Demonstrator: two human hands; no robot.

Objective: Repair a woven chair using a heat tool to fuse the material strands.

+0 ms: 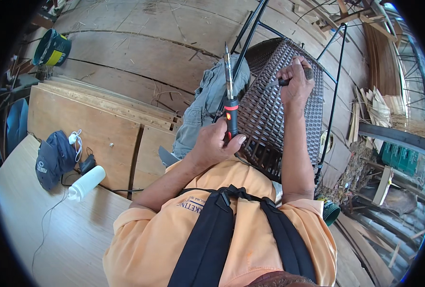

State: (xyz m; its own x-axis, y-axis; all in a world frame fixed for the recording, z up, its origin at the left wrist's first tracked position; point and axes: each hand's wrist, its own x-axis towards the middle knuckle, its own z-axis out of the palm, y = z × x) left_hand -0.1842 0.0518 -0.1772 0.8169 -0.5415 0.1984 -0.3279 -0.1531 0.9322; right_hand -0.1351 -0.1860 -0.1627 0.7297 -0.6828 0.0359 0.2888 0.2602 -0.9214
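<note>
My left hand [217, 143] is closed round the dark, red-banded handle of a soldering iron [229, 81]. Its metal tip points up and away from me, and an orange light glows on the handle. My right hand [297, 83] grips a small knife [273, 84] with a dark handle, its short blade pointing left over the wicker. Under that hand lies a dark brown woven wicker chair [260, 110] with thin black metal legs, tipped over between my legs. The wicker's near edge is partly hidden by my right forearm and shirt.
Wooden boards [83, 124] form a low bench at left, bearing a navy cap [54, 160], a white bottle [86, 183] and cords. A dark green bucket [53, 48] stands at far left. Wood scraps [375, 110] and a green crate [401, 158] are at right.
</note>
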